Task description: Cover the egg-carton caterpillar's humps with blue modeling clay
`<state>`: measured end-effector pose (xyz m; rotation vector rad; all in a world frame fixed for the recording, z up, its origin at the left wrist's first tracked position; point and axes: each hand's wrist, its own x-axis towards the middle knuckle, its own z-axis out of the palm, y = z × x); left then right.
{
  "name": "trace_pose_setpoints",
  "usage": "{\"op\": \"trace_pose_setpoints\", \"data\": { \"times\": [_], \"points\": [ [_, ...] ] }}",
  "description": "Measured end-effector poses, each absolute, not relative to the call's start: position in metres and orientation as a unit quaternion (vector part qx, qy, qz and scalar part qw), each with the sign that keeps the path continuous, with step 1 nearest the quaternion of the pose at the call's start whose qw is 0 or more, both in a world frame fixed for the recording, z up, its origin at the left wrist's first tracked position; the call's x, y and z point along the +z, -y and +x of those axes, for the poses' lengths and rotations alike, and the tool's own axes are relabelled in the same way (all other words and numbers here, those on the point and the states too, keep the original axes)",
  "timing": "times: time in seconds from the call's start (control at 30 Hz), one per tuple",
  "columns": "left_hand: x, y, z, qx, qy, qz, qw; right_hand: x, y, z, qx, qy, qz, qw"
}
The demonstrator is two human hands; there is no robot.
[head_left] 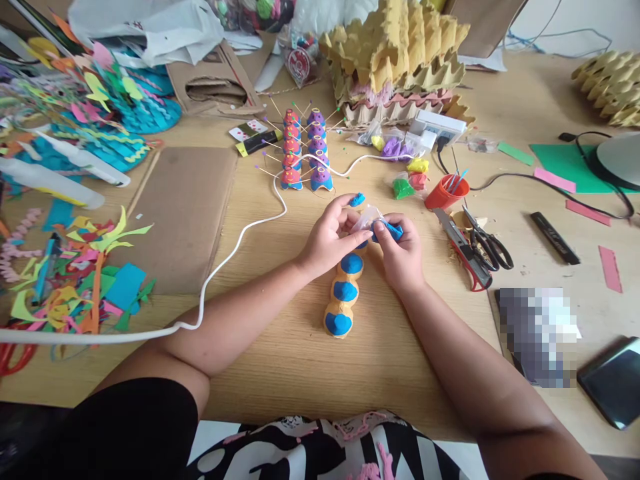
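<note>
My left hand is closed, with a small lump of blue modelling clay at its fingertips. Its thumb reaches toward a clear plastic bag. My right hand pinches that bag, which has more blue clay in it. Just below my hands, an orange egg-carton strip lies on the table, its cups capped with blue clay; my hands partly hide its far end. Beyond them stand two finished-looking strips, a red-faced one and a purple-faced one, both with pins stuck in.
A white cable crosses the table at left, over cardboard and near paper scraps. On the right lie a utility knife, scissors and an orange cup. Egg trays are stacked at the back.
</note>
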<state>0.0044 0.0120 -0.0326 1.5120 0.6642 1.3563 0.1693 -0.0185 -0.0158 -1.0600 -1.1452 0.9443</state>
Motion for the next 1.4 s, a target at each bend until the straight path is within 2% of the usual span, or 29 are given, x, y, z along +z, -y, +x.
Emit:
{"op": "trace_pose_setpoints", "data": {
  "times": [0.17, 0.37, 0.97, 1.4],
  "points": [
    [-0.029, -0.010, 0.005, 0.566, -0.278, 0.617, 0.471, -0.011, 0.023, 0.167, 0.393, 0.554, -0.419, 0.603],
    [-0.028, -0.009, 0.005, 0.574, -0.255, 0.630, 0.457, -0.009, 0.025, 0.168, 0.320, 0.583, -0.450, 0.596],
    [-0.024, -0.005, 0.005, 0.565, -0.276, 0.625, 0.462, -0.010, 0.024, 0.168, 0.348, 0.527, -0.436, 0.641],
    [-0.024, -0.005, 0.006, 0.560, -0.300, 0.613, 0.470, -0.011, 0.022, 0.168, 0.343, 0.535, -0.439, 0.636]
  ]
}}
